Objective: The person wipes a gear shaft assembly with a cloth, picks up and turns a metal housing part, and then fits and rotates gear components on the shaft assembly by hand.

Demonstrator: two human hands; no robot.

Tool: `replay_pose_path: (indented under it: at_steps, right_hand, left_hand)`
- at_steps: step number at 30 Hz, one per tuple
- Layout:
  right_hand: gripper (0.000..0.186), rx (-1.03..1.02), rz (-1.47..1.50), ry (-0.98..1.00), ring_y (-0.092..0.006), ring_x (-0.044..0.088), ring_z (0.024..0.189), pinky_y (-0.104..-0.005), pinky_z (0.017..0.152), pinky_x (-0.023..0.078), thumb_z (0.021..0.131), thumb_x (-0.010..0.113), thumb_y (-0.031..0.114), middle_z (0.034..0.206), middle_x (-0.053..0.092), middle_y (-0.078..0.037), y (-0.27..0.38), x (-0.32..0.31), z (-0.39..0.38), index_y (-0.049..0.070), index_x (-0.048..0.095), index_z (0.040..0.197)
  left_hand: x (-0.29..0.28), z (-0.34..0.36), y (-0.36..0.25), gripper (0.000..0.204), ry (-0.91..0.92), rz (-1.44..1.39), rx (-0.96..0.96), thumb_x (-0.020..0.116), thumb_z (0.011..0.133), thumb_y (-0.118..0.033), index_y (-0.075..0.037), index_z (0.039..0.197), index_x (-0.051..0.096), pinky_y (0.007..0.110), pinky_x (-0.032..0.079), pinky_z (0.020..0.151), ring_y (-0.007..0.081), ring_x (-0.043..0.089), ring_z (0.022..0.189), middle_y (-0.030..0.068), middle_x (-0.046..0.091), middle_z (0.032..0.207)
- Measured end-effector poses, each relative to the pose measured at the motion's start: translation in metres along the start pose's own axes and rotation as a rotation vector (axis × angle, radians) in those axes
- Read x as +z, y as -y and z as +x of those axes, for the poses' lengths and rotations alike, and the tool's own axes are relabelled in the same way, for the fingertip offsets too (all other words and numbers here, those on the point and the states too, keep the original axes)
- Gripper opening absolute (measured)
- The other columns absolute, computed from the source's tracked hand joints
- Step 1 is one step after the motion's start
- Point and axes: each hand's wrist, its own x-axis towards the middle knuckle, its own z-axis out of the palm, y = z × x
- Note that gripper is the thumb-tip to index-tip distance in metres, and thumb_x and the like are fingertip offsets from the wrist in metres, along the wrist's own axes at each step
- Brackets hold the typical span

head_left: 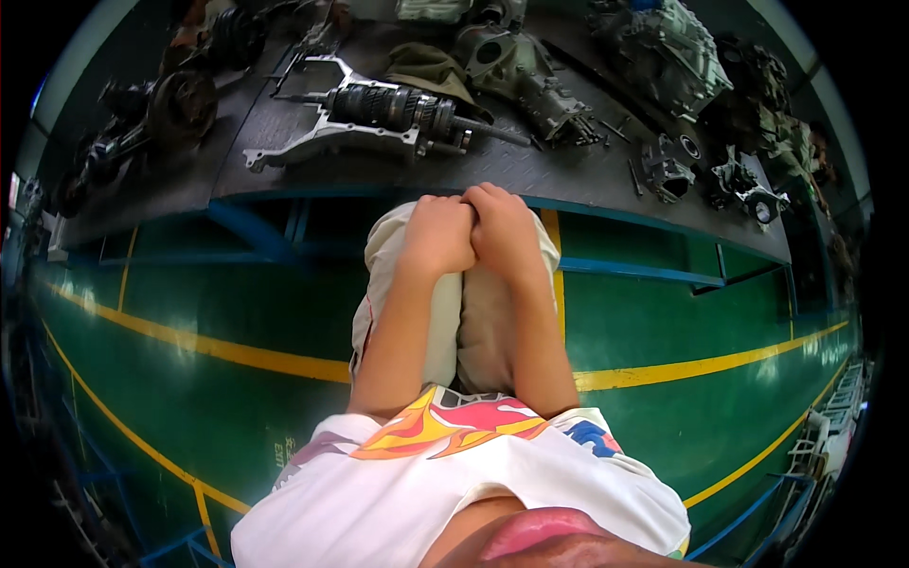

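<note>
My left hand (437,234) and my right hand (504,229) are pressed together as closed fists in front of me, resting over my knees in beige trousers (473,327). Neither hand holds anything. Just beyond them lies the front edge of a dark metal workbench (379,175). On it, nearest my hands, sits a gear shaft assembly (393,112) in a grey cast housing frame, an arm's reach away.
More gearbox housings (516,66) and engine parts (663,52) lie across the bench, with small cast parts (668,170) at the right and a hub assembly (156,114) at the left. Below is a green floor (189,312) with yellow lines and a blue bench frame (644,275).
</note>
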Motion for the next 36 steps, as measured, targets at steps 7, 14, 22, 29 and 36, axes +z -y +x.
replay_pose_path:
  at_steps: [7,14,22,29,36]
  right_hand:
    - [0.016,0.335,-0.059,-0.096,-0.0426,0.075,0.103,-0.0514,0.093,0.059,0.097,0.065,0.007,0.109,0.080,-0.017,0.017,0.028,0.024,0.007,0.080,0.101]
    - [0.022,0.404,1.022,-0.446,-0.0258,0.074,0.108,-0.0384,0.100,0.059,0.098,0.061,-0.006,0.115,0.081,-0.012,0.048,0.037,0.012,0.002,0.080,0.108]
    - [0.028,0.448,1.989,-0.479,-0.0214,0.069,0.099,-0.0344,0.092,0.057,0.113,0.056,0.021,0.106,0.073,-0.011,0.037,0.060,0.006,0.000,0.069,0.127]
    - [0.032,0.378,1.729,-0.351,-0.0156,0.065,0.085,-0.0293,0.080,0.054,0.116,0.050,0.025,0.095,0.070,-0.007,0.016,0.073,0.003,0.002,0.071,0.118]
    - [0.032,0.476,1.658,-0.364,-0.0140,0.063,0.082,-0.0276,0.076,0.054,0.116,0.049,0.025,0.093,0.069,-0.006,0.021,0.061,0.007,0.002,0.072,0.116]
  left_hand:
    - [-0.012,0.005,0.002,0.033,-0.063,-0.277,-0.267,0.079,0.088,-0.022,-0.007,0.118,0.082,0.052,0.060,0.104,0.0435,0.075,0.119,0.0198,0.081,0.124]
    - [-0.003,-0.002,-0.014,0.044,-0.608,-0.832,-0.094,0.074,0.100,-0.007,0.004,0.142,0.065,0.039,0.060,0.098,0.0341,0.077,0.117,0.0223,0.077,0.125]
    - [-0.001,0.000,-0.038,0.042,-0.747,-1.448,-0.364,0.070,0.104,0.000,0.001,0.145,0.069,0.031,0.054,0.111,0.0171,0.070,0.122,0.0104,0.076,0.137]
    - [-0.004,-0.004,-0.049,0.037,-0.745,-1.231,-0.319,0.069,0.104,-0.003,0.001,0.140,0.073,0.033,0.054,0.113,0.0197,0.070,0.126,0.0127,0.076,0.140]
    - [0.007,0.005,-0.043,0.035,-0.730,-1.286,-0.311,0.066,0.104,-0.005,0.001,0.137,0.074,0.036,0.056,0.111,0.0256,0.074,0.125,0.0155,0.078,0.135]
